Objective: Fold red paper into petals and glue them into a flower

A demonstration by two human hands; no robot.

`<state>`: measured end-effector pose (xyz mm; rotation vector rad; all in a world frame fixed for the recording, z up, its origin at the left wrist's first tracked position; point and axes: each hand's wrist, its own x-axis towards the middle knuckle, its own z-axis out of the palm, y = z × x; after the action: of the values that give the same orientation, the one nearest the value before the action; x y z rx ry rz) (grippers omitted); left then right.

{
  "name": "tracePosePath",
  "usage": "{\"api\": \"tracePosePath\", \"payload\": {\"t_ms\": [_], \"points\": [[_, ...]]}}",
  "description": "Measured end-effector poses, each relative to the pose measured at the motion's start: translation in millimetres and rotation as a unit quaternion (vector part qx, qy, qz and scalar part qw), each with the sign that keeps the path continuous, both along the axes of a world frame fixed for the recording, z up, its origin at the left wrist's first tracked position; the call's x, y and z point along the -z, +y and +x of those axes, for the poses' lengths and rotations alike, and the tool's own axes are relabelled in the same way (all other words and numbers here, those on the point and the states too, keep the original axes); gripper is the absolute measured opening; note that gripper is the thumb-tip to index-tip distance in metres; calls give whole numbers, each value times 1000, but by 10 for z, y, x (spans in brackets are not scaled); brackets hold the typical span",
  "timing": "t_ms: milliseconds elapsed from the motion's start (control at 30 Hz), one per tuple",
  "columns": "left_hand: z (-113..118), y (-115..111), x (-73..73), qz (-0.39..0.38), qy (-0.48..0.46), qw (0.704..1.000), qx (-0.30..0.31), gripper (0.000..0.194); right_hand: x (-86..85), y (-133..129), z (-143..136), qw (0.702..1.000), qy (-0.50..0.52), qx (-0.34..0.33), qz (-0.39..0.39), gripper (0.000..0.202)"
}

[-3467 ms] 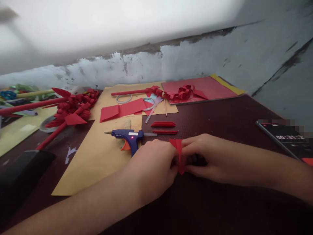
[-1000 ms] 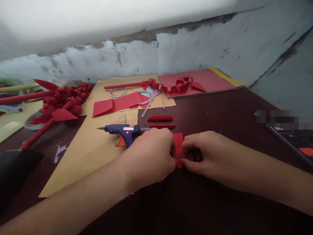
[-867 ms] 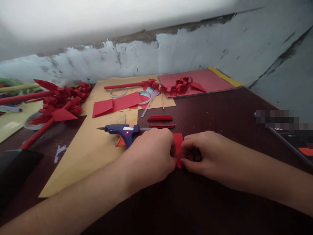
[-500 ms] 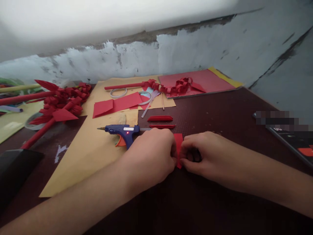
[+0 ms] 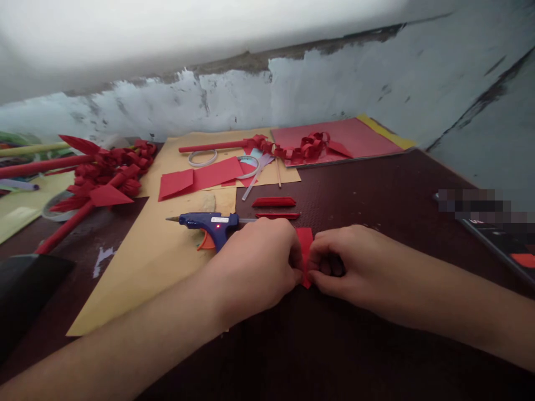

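Note:
Between my hands a small strip of red paper stands out against the dark table, its near end narrowing to a point. My left hand pinches its left edge, fingers curled and partly hidden. From the other side my right hand grips the same strip between thumb and fingertips. Just beyond lie two folded red paper pieces, one behind the other. A blue glue gun with an orange trigger and a lit red light rests left of my left hand, which covers part of its handle.
Tan paper sheets cover the table's left middle. Red paper flowers lie at left, and a red paper stem at the back beside tape rolls. A dark object sits near left; a dark-edged item lies right.
Almost nothing differs. Both hands keep their hold on the red paper strip in nearly the same place.

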<state>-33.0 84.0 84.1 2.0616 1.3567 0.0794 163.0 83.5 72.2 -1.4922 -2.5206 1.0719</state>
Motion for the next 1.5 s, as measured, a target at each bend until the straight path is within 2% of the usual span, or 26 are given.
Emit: {"api": "tracePosePath", "payload": {"t_ms": [233, 500, 633, 767, 933, 1133, 1500], "points": [[41, -63, 8, 56, 46, 997, -20, 12, -37, -16, -2, 1000, -3, 2, -5, 16], [56, -120, 11, 105, 71, 992, 4, 12, 23, -52, 16, 999, 22, -6, 41, 15], [100, -164, -33, 99, 101, 990, 19, 14, 34, -87, 15, 994, 45, -29, 101, 21], [122, -191, -43, 94, 128, 987, 28, 16, 62, -101, 8, 989, 20, -46, 137, 19], [109, -198, -27, 84, 132, 987, 36, 19, 93, -96, 24, 988, -3, -64, 143, 16], [101, -191, -58, 80, 110, 990, 37, 19, 50, -89, 63, 985, -12, -80, 152, 20], [60, -197, -10, 96, 90, 991, 30, 20, 55, -87, 79, 981, -18, -58, 183, 12]]}}
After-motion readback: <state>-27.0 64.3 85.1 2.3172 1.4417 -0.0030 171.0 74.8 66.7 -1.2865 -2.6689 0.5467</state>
